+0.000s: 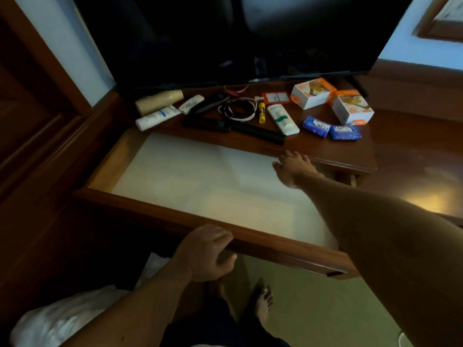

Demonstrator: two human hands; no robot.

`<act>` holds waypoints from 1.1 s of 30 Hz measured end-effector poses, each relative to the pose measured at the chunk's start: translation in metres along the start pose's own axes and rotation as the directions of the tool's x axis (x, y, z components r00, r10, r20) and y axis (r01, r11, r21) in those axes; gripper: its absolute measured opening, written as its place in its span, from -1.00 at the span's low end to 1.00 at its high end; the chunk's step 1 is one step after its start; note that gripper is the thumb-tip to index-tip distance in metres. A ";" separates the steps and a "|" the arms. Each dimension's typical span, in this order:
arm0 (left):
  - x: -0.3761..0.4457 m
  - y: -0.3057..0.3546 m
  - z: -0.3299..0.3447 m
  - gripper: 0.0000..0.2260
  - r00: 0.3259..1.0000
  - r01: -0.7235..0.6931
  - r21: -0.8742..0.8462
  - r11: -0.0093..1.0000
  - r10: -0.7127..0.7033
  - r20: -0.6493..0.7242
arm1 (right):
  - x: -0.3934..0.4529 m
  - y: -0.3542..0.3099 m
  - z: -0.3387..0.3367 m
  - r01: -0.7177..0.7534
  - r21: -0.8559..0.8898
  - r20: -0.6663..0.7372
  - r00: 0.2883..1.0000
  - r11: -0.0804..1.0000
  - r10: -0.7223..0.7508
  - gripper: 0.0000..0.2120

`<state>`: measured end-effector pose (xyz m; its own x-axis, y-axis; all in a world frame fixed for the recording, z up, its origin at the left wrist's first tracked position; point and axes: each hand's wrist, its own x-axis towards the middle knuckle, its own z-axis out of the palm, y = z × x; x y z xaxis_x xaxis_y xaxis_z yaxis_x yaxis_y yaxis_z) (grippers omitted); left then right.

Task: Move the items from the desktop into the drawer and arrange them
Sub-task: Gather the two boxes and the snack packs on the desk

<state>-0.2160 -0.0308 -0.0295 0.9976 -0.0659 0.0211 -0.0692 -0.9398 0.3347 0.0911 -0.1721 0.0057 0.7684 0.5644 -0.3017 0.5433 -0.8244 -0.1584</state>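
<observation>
The wooden drawer (160, 209) stands pulled out, lined with white paper and holding nothing. My left hand (208, 251) grips its front edge. My right hand (294, 167) is stretched over the drawer's far right corner, fingers apart and holding nothing, just short of the desktop edge. On the desktop (350, 151) lie a stack of paper cups (157, 101), a white tube (156, 117), a white remote (191, 104), black remotes (208, 124), a coiled cable (238, 110), a yellow glue stick (261, 112), a white bottle (283, 119), two blue packets (330, 128) and two orange-white boxes (333, 100).
A large black TV screen (238, 38) overhangs the back of the desktop. An orange card (276, 98) lies near the boxes. White bedding (70, 319) is at the lower left, my bare foot (263, 300) on the green floor below the drawer.
</observation>
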 end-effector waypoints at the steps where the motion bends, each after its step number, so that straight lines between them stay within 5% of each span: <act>1: 0.017 0.000 -0.009 -0.57 1.000 -0.023 -0.014 1.000 0.023 -0.017 | -0.002 -0.002 -0.007 0.023 0.017 -0.008 1.000 1.000 -0.022 -0.46; 6: 0.116 0.008 -0.046 -0.54 1.000 0.007 0.079 0.997 -0.007 0.006 | -0.016 0.001 -0.055 -0.049 0.123 -0.041 0.998 0.991 0.055 -0.64; 12: 0.226 0.025 -0.080 -0.50 0.993 0.118 0.074 0.990 -0.119 0.005 | -0.019 0.033 -0.095 -0.088 0.241 0.006 0.996 0.966 0.089 -0.60; 33: 0.445 0.045 -0.115 -0.48 0.991 0.133 -0.081 0.988 -0.129 0.047 | 0.044 0.138 -0.133 -0.332 0.439 -0.168 0.883 0.835 0.439 -0.56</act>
<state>0.2250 -0.0636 0.1029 0.9970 0.0404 -0.0661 0.0641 -0.9100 0.4096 0.2448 -0.2551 0.0952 0.9735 0.1436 -0.1781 0.0505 -0.8942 -0.4448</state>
